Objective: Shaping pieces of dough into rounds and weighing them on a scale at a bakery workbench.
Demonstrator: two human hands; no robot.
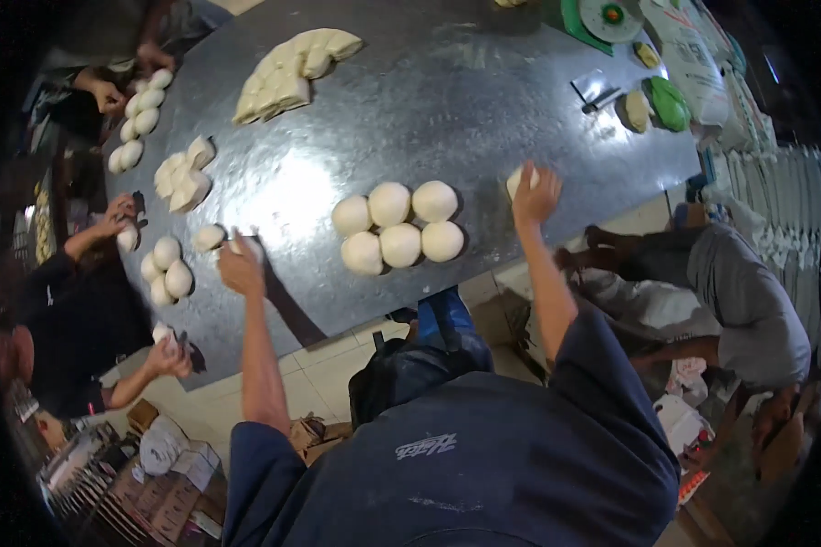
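White dough pieces mostly hidden under left hand (240,269), right hand (535,196); grip seemingly closed.

From my remote view, the packaging sits mostly at the edges. At the far right corner of the table, a large white sack (693,55) lies on its side, with coloured print I can't make out. Right of it, a row of pale, flat upright packages (775,187) runs along the right rim, standing close together. Beside the sack, a round white dial (609,16) with a red and green centre rests on a green base. On the floor at lower left, brown cardboard boxes (169,497) are clustered, with a white bag (161,448) lying on top.
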